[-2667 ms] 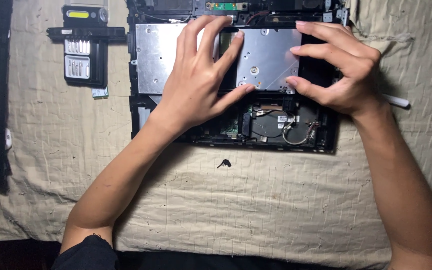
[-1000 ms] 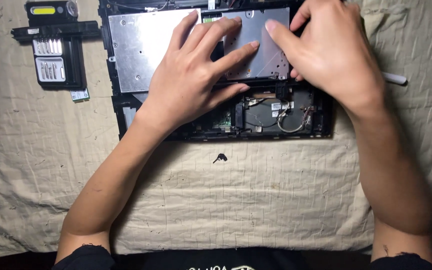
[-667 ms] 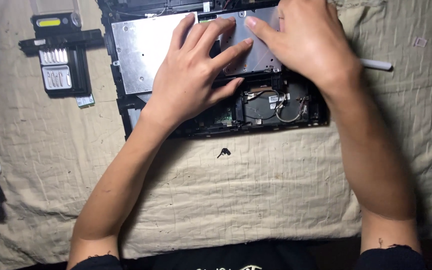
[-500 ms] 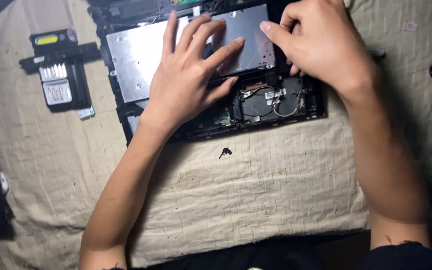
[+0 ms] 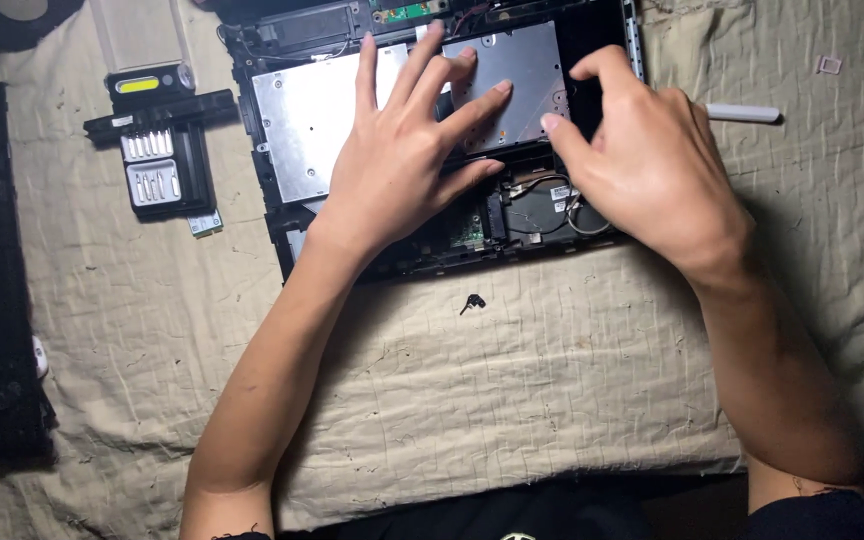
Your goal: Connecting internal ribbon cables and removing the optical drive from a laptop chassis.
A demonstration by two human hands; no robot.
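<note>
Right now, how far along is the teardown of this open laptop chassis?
Done: the chassis lies open, its silver metal plate exposed, and loose black screws lie on the cloth. In hand: the left hand presses flat on the plate while the right hand works at its right edge. Left: the plate is not yet out, and the cables beneath remain.

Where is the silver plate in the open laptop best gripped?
Probably the silver plate is best pinched at its right edge, coming from the right. The left hand lies flat on it, and the right hand curls its fingertips at that edge.
</note>
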